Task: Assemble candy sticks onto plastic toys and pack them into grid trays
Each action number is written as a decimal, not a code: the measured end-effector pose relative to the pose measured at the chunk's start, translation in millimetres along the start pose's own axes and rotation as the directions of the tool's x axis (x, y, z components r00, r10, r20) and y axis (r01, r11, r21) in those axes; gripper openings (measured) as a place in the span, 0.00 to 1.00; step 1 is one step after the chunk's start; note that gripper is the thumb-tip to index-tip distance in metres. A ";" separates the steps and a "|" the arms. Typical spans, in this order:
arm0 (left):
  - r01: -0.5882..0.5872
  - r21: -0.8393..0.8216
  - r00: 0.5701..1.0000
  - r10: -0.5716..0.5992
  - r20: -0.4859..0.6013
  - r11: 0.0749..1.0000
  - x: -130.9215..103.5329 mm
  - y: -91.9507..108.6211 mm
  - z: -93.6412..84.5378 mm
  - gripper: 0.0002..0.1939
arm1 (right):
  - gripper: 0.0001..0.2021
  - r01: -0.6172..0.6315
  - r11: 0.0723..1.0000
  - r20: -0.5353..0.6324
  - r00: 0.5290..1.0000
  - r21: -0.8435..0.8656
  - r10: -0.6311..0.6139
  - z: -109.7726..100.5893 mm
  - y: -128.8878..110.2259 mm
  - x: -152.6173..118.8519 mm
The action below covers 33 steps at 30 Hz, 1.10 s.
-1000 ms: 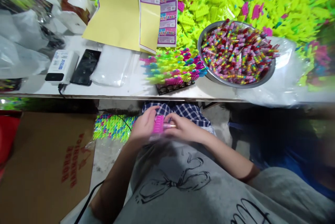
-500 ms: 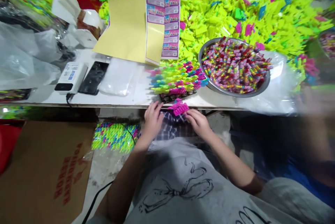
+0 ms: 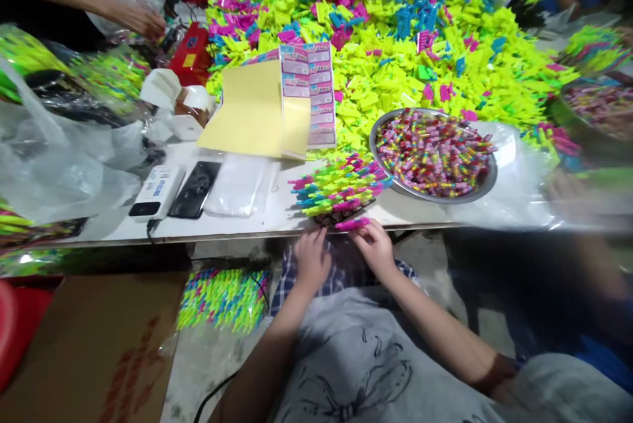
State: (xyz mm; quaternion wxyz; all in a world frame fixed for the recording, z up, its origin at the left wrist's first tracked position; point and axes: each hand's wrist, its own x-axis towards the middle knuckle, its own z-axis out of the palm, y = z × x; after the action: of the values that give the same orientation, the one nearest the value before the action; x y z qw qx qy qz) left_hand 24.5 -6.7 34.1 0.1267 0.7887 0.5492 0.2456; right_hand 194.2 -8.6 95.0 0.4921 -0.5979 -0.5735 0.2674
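Right hand [image 3: 376, 246] pinches a pink plastic piece [image 3: 353, 223] at the near edge of the table [image 3: 281, 213]

Toward the table's near left corner, a white power bank [image 3: 157, 191], a dark phone [image 3: 195, 190] and a stack of clear plastic [image 3: 240, 186] lie side by side. The left hand [image 3: 312, 257] comes next, raised at the near edge with its back to the camera, forearm slanting up and to the right. Its fingers are loosely curled, tips by the near side of a black rack [image 3: 336, 215]; whether they grip anything, I cannot tell. The rack sits close to the near edge under a bundle of coloured pieces [image 3: 339, 184].

The pink piece is just in front of the rack. Its long axis runs nearly parallel to the near edge, the free end pointing left and the right end slightly farther back. There the right hand closes thumb and fingers on it, wrist bent inward, forearm slanting up and to the left. Beyond, to the right, stands a steel bowl [image 3: 457, 199] full of small wrapped sticks [image 3: 435, 153].
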 end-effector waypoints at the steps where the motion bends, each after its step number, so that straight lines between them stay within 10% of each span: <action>1: -0.005 0.001 1.000 0.005 0.004 1.000 -1.1 0.5 0.2 0.26 | 0.06 0.027 1.000 -0.023 0.999 -0.007 -0.027 5.0 -0.3 1.6; 12: -0.023 0.069 0.997 0.028 -0.069 0.997 -9.1 -2.6 11.0 0.29 | 0.08 0.225 0.968 -0.109 0.965 -0.115 -0.237 49.2 16.1 1.2; 33: 0.030 0.124 0.999 -0.026 -0.033 0.992 -9.3 -5.1 15.4 0.27 | 0.11 0.131 0.917 -0.039 0.987 -0.376 -0.156 56.5 12.8 -2.0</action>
State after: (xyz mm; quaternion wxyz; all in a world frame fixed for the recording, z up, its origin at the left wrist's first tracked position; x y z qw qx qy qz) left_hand 26.0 -12.4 16.3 0.0720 0.7832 0.5765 0.2214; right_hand 149.3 7.2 61.9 0.4073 -0.6453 -0.6391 0.0966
